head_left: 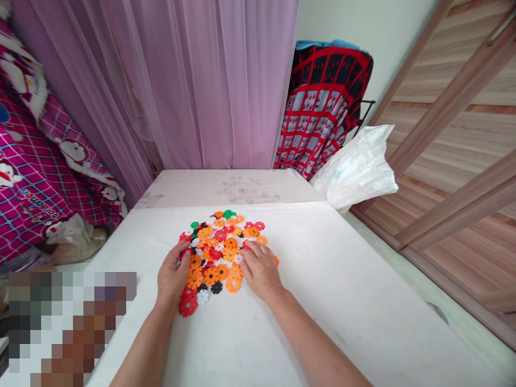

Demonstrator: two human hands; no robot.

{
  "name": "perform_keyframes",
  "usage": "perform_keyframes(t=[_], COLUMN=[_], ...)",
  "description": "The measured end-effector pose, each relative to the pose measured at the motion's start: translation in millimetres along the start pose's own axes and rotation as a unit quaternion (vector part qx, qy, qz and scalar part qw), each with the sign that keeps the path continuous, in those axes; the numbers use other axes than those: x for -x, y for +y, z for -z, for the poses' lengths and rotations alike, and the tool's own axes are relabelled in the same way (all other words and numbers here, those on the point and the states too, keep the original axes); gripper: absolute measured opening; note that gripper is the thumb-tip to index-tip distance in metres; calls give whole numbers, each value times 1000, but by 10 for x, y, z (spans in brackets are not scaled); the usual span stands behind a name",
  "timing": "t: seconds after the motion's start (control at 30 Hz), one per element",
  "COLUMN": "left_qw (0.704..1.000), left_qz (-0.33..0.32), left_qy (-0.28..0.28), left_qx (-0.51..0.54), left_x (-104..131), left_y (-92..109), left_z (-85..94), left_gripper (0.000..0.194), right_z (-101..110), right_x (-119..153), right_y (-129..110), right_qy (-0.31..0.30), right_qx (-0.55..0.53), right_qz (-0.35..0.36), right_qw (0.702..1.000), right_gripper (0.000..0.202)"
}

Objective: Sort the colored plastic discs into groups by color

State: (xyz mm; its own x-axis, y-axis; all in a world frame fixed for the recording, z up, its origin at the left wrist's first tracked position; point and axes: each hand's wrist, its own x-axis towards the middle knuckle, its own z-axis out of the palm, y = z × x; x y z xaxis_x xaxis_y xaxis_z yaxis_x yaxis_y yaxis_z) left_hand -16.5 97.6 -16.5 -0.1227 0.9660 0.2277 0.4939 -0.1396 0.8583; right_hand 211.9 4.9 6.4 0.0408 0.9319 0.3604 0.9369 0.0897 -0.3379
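Orange, red, white, black and green notched plastic discs (214,253): heaped, white-covered tabletop (322,301). Left hand (172,271) at left edge, right hand (261,269) overlapping right edge, discs between; fingers parted.

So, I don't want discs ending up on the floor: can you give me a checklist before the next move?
1. Left hand at the notched discs: ok, at the left side of the heap.
2. Right hand at the heap: ok, on its right side.
3. Heap away from the table edges: ok.
4. Discs lying singly: not ok, many overlap, colours mixed.
5. Inside of the white plastic bag: cannot tell.
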Motion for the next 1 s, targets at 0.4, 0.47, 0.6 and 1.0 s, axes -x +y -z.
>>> perform_keyframes(t=[0.4, 0.47, 0.6, 1.0], left_qw=[1000, 1000, 1000, 1000], left_qz=[-8, -12, -3, 4], left_qy=[0, 0, 0, -3], left_qx=[5, 6, 3, 1], left_x=[-4, -1, 0, -4], left_y=[-7, -10, -17, -34], left_z=[-10, -13, -10, -2], left_gripper=[34, 33, 33, 33], right_z=[176, 156, 77, 62], right_x=[250, 174, 40, 122], right_y=[530, 461, 338, 510], right_qy=[19, 21, -2, 61], right_qx=[23, 28, 47, -7], right_qz=[-99, -99, -105, -151], right_qw=[995, 994, 993, 987], right_gripper=[15, 12, 11, 32])
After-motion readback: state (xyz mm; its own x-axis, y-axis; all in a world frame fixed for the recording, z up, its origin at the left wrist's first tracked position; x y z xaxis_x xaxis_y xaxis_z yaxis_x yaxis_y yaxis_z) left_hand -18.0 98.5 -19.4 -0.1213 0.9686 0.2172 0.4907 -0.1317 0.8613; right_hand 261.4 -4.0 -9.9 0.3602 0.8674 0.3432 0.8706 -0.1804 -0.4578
